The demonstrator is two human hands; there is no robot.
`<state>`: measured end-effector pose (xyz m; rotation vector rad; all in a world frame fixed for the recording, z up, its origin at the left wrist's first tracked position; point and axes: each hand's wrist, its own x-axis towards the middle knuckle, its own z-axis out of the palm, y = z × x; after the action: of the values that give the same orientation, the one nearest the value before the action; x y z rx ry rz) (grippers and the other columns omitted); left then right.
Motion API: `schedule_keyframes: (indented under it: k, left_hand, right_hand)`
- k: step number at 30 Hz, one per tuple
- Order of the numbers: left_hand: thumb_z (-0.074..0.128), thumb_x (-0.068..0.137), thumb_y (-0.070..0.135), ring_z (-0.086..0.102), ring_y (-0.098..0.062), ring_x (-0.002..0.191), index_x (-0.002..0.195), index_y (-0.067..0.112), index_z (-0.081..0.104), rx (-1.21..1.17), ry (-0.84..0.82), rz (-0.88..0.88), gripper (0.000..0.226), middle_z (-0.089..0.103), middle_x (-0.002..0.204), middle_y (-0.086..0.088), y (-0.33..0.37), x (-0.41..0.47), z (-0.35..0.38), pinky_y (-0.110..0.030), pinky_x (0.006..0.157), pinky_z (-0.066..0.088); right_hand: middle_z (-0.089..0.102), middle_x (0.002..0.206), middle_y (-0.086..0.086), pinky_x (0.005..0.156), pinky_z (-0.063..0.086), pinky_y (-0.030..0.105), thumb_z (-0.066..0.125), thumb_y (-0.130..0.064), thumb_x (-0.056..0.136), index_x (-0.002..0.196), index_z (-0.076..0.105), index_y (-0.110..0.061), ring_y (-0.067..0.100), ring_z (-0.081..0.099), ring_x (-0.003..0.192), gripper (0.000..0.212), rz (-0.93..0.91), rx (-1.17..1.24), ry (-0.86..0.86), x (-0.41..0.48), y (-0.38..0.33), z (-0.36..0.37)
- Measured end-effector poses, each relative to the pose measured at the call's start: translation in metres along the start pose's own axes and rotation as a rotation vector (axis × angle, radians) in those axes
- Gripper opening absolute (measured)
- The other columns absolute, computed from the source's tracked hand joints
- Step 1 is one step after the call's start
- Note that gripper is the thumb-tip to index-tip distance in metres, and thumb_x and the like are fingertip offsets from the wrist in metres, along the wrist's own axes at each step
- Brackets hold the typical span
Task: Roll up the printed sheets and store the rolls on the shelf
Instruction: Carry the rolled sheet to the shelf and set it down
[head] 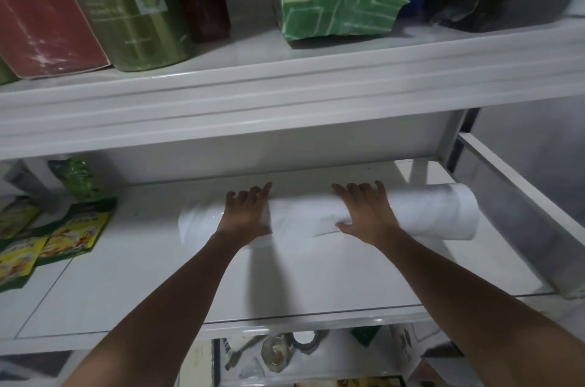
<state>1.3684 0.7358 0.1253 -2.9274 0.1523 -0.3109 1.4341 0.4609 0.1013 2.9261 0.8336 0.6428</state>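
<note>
On the middle shelf (285, 285) lies a white roll (424, 212); left hand (247, 212) and right hand (364, 212) press it, grip flat

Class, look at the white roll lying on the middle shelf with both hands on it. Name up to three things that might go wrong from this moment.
1. The roll lies loose under the left hand and right hand; with nothing visibly tying it, it may unroll on release.
2. Bare shelf lies in front of it, so it might roll off the open edge.
3. Its right end sits close to the side rail and could get crushed if pushed that way.
</note>
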Motion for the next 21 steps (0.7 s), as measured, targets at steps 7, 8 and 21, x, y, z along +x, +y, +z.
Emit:
schedule_keyframes:
  k: [7, 8, 21]
  left_hand:
    - [0.079, 0.022, 0.066, 0.059, -0.031, 0.105, 0.129, 0.008, 0.038, -0.048, -0.058, 0.028, 0.129, 0.060, 0.116, -0.015, -0.004, -0.001, 0.015, -0.053, 0.083, 0.045]
    - [0.080, 0.021, 0.065, 0.059, -0.031, 0.106, 0.128, 0.009, 0.039, -0.051, -0.067, 0.029, 0.128, 0.060, 0.117, -0.014, -0.006, -0.003, 0.016, -0.054, 0.083, 0.045]
    - [0.017, 0.051, 0.094, 0.033, -0.035, 0.132, 0.140, 0.018, 0.017, -0.134, -0.093, 0.106, 0.117, 0.034, 0.145, -0.016, -0.004, -0.016, 0.005, -0.060, 0.101, 0.025]
  right_hand:
    - [0.028, 0.148, 0.007, 0.109, 0.007, 0.056, 0.062, -0.067, 0.067, 0.146, 0.016, -0.024, 0.032, 0.025, 0.133, 0.102, 0.012, 0.010, -0.205, 0.010, 0.008, -0.001]
    - [0.028, 0.147, 0.007, 0.109, 0.007, 0.055, 0.062, -0.068, 0.066, 0.146, 0.015, -0.024, 0.032, 0.026, 0.133, 0.103, 0.006, 0.014, -0.196, 0.008, 0.009, -0.002]
    - [0.042, 0.141, 0.013, 0.106, 0.016, 0.061, 0.058, -0.081, 0.050, 0.139, 0.037, -0.022, 0.037, 0.039, 0.127, 0.109, -0.051, 0.090, -0.128, -0.007, 0.001, -0.015]
